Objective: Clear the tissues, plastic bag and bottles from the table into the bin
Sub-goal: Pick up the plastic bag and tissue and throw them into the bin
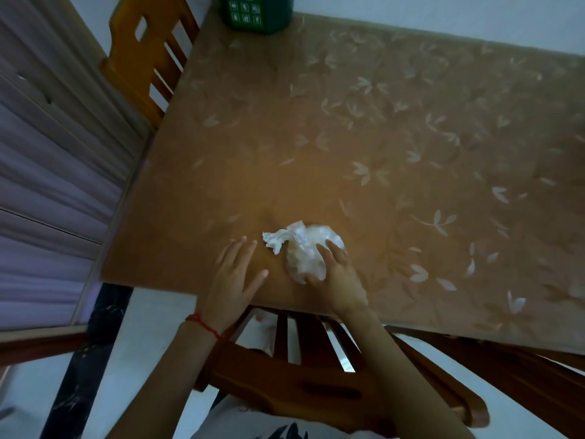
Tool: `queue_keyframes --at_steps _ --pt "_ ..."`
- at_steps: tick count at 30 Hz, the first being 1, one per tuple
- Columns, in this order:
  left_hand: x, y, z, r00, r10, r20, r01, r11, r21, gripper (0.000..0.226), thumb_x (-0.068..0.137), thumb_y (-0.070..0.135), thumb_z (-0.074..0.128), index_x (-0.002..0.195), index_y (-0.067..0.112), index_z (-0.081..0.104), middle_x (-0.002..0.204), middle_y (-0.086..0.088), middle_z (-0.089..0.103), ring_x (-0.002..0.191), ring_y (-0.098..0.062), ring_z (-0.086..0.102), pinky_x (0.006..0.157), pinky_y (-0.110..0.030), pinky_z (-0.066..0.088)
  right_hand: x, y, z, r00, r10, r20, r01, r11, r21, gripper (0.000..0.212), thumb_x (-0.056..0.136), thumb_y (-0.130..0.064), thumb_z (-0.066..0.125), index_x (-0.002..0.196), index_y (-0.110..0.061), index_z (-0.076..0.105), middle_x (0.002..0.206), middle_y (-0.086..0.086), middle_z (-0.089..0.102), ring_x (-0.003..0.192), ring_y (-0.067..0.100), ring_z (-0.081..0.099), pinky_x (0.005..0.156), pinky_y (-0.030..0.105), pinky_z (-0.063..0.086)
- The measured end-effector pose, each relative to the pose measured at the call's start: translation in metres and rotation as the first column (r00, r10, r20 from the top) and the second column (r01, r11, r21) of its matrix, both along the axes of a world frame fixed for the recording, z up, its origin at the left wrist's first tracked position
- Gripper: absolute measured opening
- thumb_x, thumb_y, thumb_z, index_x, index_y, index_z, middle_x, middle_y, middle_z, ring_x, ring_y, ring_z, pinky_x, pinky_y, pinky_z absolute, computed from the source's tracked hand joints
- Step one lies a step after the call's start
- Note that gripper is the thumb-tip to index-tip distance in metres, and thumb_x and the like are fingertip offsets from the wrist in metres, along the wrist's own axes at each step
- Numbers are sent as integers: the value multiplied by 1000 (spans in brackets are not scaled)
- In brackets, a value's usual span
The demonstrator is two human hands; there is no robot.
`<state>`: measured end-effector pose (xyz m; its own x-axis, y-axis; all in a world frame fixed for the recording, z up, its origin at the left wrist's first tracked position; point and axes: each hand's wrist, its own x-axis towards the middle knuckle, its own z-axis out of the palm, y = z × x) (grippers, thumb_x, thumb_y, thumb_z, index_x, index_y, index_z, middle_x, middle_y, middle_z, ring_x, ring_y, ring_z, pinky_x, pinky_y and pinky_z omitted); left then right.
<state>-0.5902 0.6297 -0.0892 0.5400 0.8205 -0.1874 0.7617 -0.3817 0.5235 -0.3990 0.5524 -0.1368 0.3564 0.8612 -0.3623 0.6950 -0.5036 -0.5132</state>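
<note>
A brown tabletop [364,137] with a pale leaf pattern fills most of the view from the head camera. Near its front edge lies a crumpled clear plastic bag [304,251], and a scrunched white tissue [274,239] lies touching the bag's left side.

The right hand [335,274] rests on the plastic bag, fingers spread over its right and near side, the thumb reaching under the bag's lower edge. The fingers look slightly bent over the crumpled plastic, but whether this grip has actually closed on the bag cannot be told from this view.

The left hand [235,274] lies flat on the tabletop just left of the tissue, fingers straight and spread, the grip released and holding nothing. Its fingertips point towards the far side of the tabletop, and they stay a little apart from the tissue. A red string [205,324] circles the left wrist.

At the far left corner of the tabletop stands a green bin [258,14] with white symbols on its side, cut off by the top of the frame and well apart from the bag and the hands.

A wooden chair [148,55] stands at the left side of the tabletop. Another wooden chair back [300,381] sits just below the front edge, between the person's forearms.
</note>
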Motion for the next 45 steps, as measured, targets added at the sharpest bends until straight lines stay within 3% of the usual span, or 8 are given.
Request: queue_keyframes --at_steps 9,14,19,24,28,34,40,45 --pt "-5 -6 -5 1000 -1 -18 1 1000 17 56 89 35 50 137 11 34 148 -11 31 138 -26 21 111 -37 19 9 3 -14 992 -109 -57 114 988 107 53 85 -28 62 133 -14 44 143 6 43 125 26 47 93 33 42" --pt "-6 -8 -6 999 -23 -23 25 998 64 55 89 35 52 135 9 37 145 -13 36 137 -27 26 111 -41 24 14 5 -17 940 -267 -212 299 945 134 37 81 -28 63 114 -13 61 101 10 70 87 18 62 73 22 42" --pt "-2 -7 -6 1000 -24 -3 24 998 53 54 89 34 51 136 10 37 146 -12 35 137 -26 25 112 -42 26 17 7 -12 888 -363 -282 419 891 171 24 78 -29 67 96 -12 69 58 -14 58 56 0 53 54 3 37" --pt "9 6 -10 999 -16 37 17 1000 -7 53 90 32 50 137 11 35 147 -11 32 137 -24 22 113 -38 22 19 2 -5 789 -440 -430 549 819 168 16 77 -27 71 87 -13 70 59 -16 61 56 -10 58 53 4 40" --pt "24 22 -23 997 22 73 -15 996 -89 52 89 26 53 135 7 38 144 -15 36 135 -27 26 111 -40 26 22 -1 5 674 -473 -568 651 744 152 7 76 -23 73 81 -20 70 69 -11 68 67 3 65 62 14 50" --pt "43 37 -49 980 133 152 -103 976 -190 39 86 14 59 119 -4 50 124 -21 54 118 -32 46 90 -21 26 27 -11 18 579 -443 -684 723 667 180 5 78 -17 71 74 -18 69 60 -11 69 60 1 65 53 12 48" --pt "59 38 -70 972 168 161 -128 964 -232 56 84 17 62 131 -2 39 140 -21 40 130 -30 35 106 -35 27 29 -24 19 557 -454 -695 751 633 188 9 78 -15 71 69 -16 69 60 -7 70 61 6 66 54 16 51" --pt "69 40 -82 963 167 210 -132 976 -173 44 76 1 67 118 -7 53 124 -25 54 117 -37 48 101 -36 34 30 -32 18 549 -462 -696 756 630 179 6 78 -16 70 73 -15 69 63 -8 71 63 7 68 53 15 50"
